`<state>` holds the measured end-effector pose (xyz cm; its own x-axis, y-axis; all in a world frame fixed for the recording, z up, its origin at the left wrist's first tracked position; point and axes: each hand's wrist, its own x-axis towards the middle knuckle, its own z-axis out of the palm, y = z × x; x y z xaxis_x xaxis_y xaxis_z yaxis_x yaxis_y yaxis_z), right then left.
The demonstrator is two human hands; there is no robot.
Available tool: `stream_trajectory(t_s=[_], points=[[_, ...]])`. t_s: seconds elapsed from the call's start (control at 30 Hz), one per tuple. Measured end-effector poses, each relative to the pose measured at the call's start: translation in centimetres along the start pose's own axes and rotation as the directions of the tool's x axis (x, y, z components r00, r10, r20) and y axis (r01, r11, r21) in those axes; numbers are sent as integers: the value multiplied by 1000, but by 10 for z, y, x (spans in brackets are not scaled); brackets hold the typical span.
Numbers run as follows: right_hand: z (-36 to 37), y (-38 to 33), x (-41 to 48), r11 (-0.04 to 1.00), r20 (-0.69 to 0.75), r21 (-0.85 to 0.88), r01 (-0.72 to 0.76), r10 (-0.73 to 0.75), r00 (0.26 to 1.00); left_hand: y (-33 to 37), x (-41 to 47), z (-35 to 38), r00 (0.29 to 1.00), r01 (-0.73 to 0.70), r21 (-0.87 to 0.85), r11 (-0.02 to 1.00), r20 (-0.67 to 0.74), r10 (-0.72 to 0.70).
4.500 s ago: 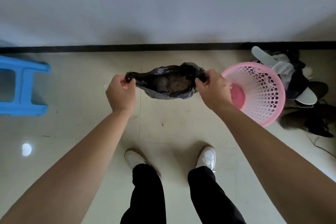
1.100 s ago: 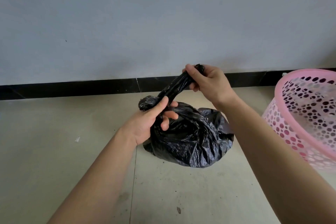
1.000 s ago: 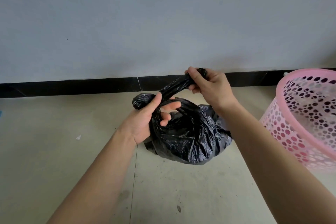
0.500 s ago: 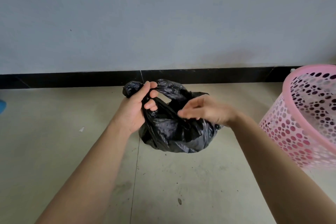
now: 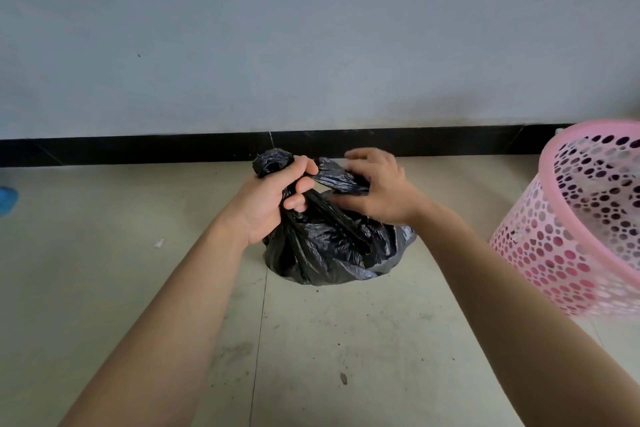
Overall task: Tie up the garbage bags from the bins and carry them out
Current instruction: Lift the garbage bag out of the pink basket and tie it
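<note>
The black garbage bag (image 5: 329, 246) sits in the middle of the scene, on the near side of the wall's foot. Its crumpled body is low over the pale tiled floor (image 5: 346, 340), though whether it rests there or hangs just clear cannot be told. Its top is drawn into two twisted strands.

The left hand (image 5: 266, 204) is closed in a fist round the left strand, and the gathered end pokes out above the thumb. The right hand (image 5: 381, 191) has the other strand, a short band of plastic running right from the left fist. It pinches this between its thumb below and its curved fingers above. The two hands are close together over the bag, nearly touching, with both bare forearms reaching in from the near edge.

To the right of the bag, apart from it, stands a pink perforated bin (image 5: 568, 253), cut off by the right edge. What lies inside it is unclear.

A grout line runs from the near edge towards the bag, with dark specks scattered on the tiles — and a small white scrap (image 5: 159, 242) to the left. At the far left edge a blue object (image 5: 7, 199) barely shows. Behind everything a black skirting (image 5: 138, 151) runs along the foot of a plain grey wall (image 5: 311, 45).
</note>
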<state>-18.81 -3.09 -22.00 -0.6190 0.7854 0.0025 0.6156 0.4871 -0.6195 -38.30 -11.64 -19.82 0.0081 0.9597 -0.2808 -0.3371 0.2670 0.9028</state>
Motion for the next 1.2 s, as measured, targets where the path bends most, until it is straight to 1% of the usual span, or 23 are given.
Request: stream_trajectory(t_s=[0.03, 0.07, 0.1, 0.17, 0.27, 0.33, 0.37, 0.4, 0.43, 0.47, 0.5, 0.53, 0.57, 0.63, 0.7, 0.73, 0.8, 0.87, 0.97, 1.0, 1.07, 1.13, 1.2], points=[[0, 0, 0, 996, -25, 91, 1, 1, 1000, -1, 1, -1, 1000, 3, 22, 1000, -24, -2], [-1, 0, -2, 983, -62, 184, -9, 20, 998, -2, 3, -2, 998, 5, 76, 997, -66, 0], [0, 1, -3, 973, -87, 232, -14, 35, 996, -4, 5, -2, 992, 5, 160, 987, -122, 15], [2, -1, -6, 975, -78, 221, -7, 24, 997, -7, 9, 2, 965, -4, 312, 950, -246, 86], [9, -1, -9, 971, -8, 233, -47, 50, 999, -13, 14, 5, 886, -47, 366, 930, -414, 208], [9, 0, -9, 946, 102, 308, -100, 72, 992, -17, 16, 6, 827, -86, 289, 953, -513, 230], [11, 1, -9, 920, 177, 371, -129, 66, 982, -19, 18, 6, 798, -118, 175, 977, -569, 198], [11, 0, -9, 893, 246, 422, -158, 55, 968, -21, 18, 6, 779, -158, -9, 987, -616, 119], [13, -1, -9, 874, 305, 449, -184, 44, 951, -21, 18, 5, 778, -197, -225, 954, -628, 13], [15, -2, -9, 865, 355, 454, -215, 45, 934, -22, 18, 4, 793, -225, -408, 885, -605, -77], [18, -2, -10, 859, 393, 452, -242, 51, 918, -24, 17, 2, 815, -234, -534, 813, -564, -135], [22, -1, -10, 854, 424, 446, -267, 61, 903, -26, 16, -1, 839, -232, -611, 757, -519, -162], [26, 1, -11, 849, 456, 440, -291, 68, 888, -28, 14, -4, 862, -228, -655, 721, -480, -164], [29, 4, -15, 806, 532, 477, -350, 51, 845, -31, 11, -7, 890, -218, -681, 700, -432, -144], [31, 5, -21, 717, 595, 538, -442, 48, 802, -34, 8, -8, 908, -206, -670, 713, -403, -117], [32, 5, -23, 672, 600, 557, -488, 81, 796, -34, 6, -9, 915, -204, -665, 719, -390, -101], [33, 5, -22, 626, 542, 568, -534, 204, 815, -34, 5, -9, 929, -198, -653, 731, -364, -74], [34, 5, -20, 663, 431, 568, -487, 265, 863, -33, 5, -7, 942, -185, -639, 746, -333, -52], [34, 1, -19, 615, 385, 668, -419, 196, 902, -28, 4, -4, 954, -174, -591, 787, -298, -13], [33, -3, -18, 621, 355, 685, -380, 170, 919, -25, 3, -2, 958, -169, -570, 804, -285, -1], [32, -8, -16, 633, 246, 714, -299, 174, 954, -21, 1, 2, 966, -154, -522, 839, -257, 17], [29, -14, -13, 551, 152, 795, -254, 225, 962, -15, 0, 8, 973, -136, -465, 874, -229, 30], [24, -18, -8, 474, 74, 862, -178, 231, 970, -9, -2, 16, 978, -133, -367, 920, -200, 62]])
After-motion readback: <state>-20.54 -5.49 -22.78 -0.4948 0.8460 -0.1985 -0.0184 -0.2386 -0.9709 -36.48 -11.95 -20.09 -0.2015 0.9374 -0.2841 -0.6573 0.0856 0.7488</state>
